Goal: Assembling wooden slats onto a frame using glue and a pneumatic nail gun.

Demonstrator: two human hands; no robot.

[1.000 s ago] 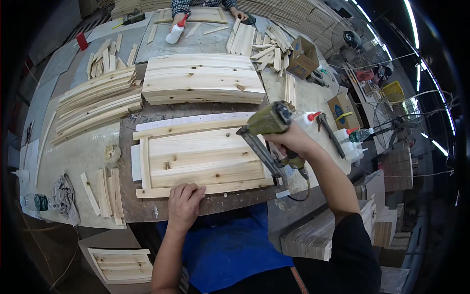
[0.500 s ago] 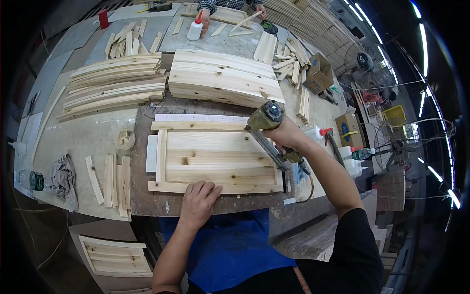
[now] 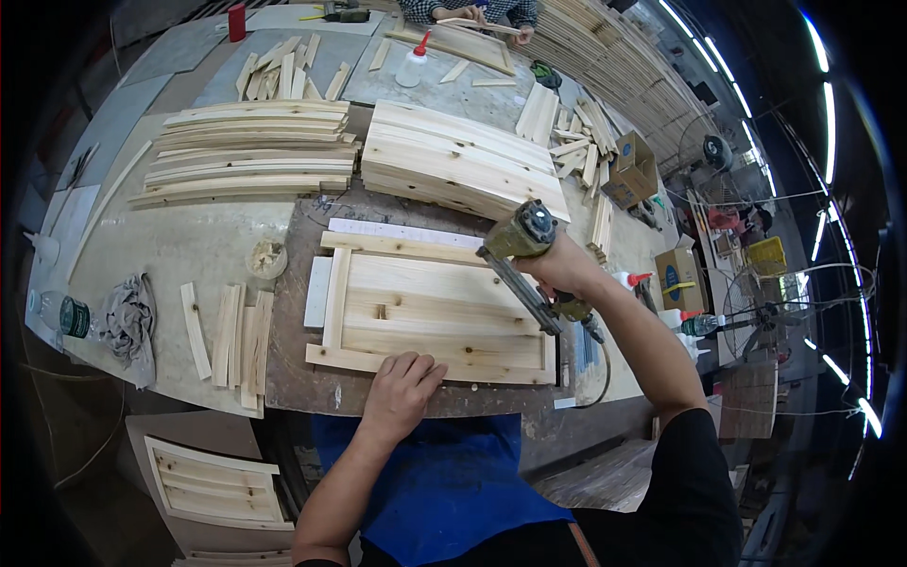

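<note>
**Nail gun set to a pine panel's right edge, free hand pinning the near rail**

A framed pine panel lies flat at the centre of the frame on a worn workbench, square to the person so both arms can reach across it. The left hand, fingers curled and knuckles up, presses on the panel's near rail at lower centre, apparently to stop the piece from shifting; it closes around nothing. The right hand is wrapped tight around the grip of an olive-green nail gun, held tilted over the panel's right side, its long magazine slanting down toward the lower right corner. Stacked boards and bundled slats wait at upper centre and upper left. Short strips lie left of the panel. Another person's hands work at the top edge.
</note>
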